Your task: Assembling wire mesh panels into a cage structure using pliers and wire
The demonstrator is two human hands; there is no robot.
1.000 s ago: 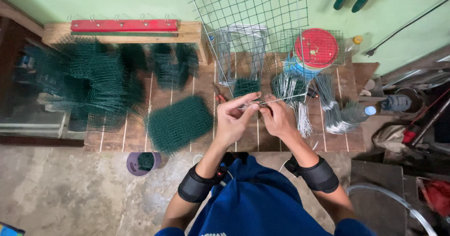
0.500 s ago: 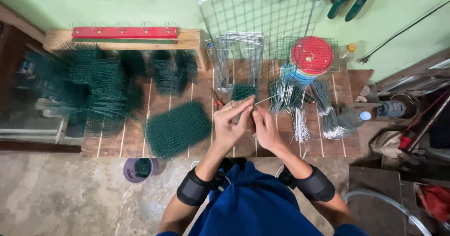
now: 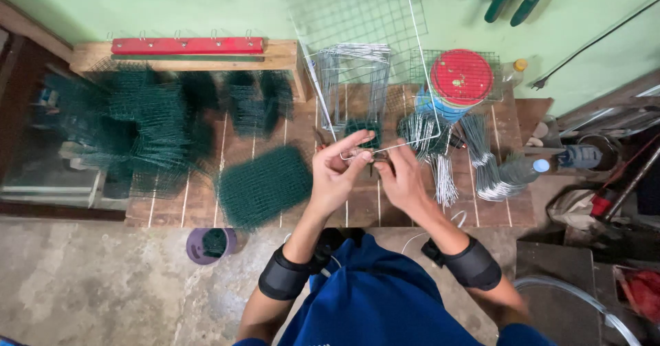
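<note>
Bare silver wire frame (image 3: 421,64), a thin rod bent into a tall loop, stands up from both hands over the slatted wooden bench (image 3: 357,208). Left hand (image 3: 335,174) pinches its lower bend between thumb and fingers; right hand (image 3: 401,181) pinches the same bend just beside it. Judgement: keep both grips close together at the bend and the loop steady, clear of the wire bundles (image 3: 430,143).

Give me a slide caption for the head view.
Left hand and right hand hold a bent wire frame above a slatted workbench.
</note>
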